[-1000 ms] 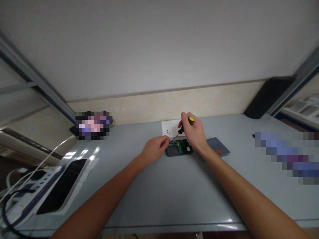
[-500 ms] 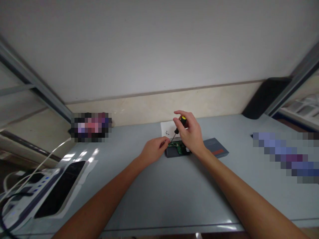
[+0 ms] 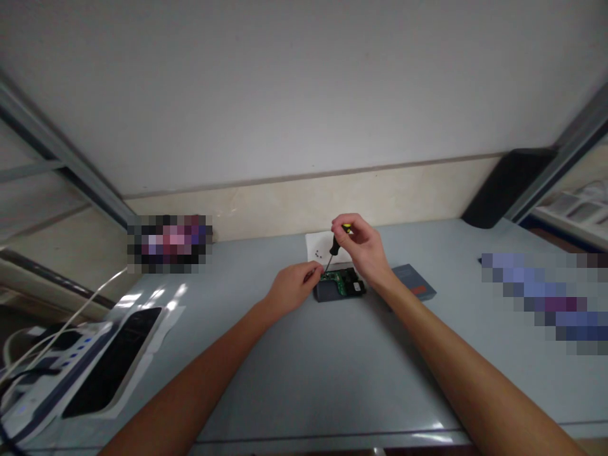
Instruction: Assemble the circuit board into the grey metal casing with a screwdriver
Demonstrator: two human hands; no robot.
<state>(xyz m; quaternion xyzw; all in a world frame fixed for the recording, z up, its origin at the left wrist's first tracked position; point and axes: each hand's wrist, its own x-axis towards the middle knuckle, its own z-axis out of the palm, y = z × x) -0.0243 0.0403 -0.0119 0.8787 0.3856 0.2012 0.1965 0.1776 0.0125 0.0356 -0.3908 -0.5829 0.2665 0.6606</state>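
Observation:
A dark device point(image 3: 332, 291) with an exposed green circuit board point(image 3: 341, 278) lies flat on the table. My right hand point(image 3: 363, 247) is closed on the black and yellow handle of a screwdriver point(image 3: 335, 246), which leans with its tip down at the board's upper left corner. At that same corner my left hand point(image 3: 297, 284) rests with its fingers pinched together; whether anything is between them is too small to tell. White paper point(image 3: 313, 243) with several tiny dark pieces on it lies behind the device.
Right of the device is a dark grey box point(image 3: 411, 282), partly behind my right wrist. A phone point(image 3: 114, 364) and a power strip point(image 3: 61, 377) with cables sit at the left. A black object point(image 3: 506, 187) leans at the back right.
My right fingers have shifted on the screwdriver handle, with thumb and forefinger now closer round its top. The right hand is slightly off the device's right end. My left hand has stayed in place.

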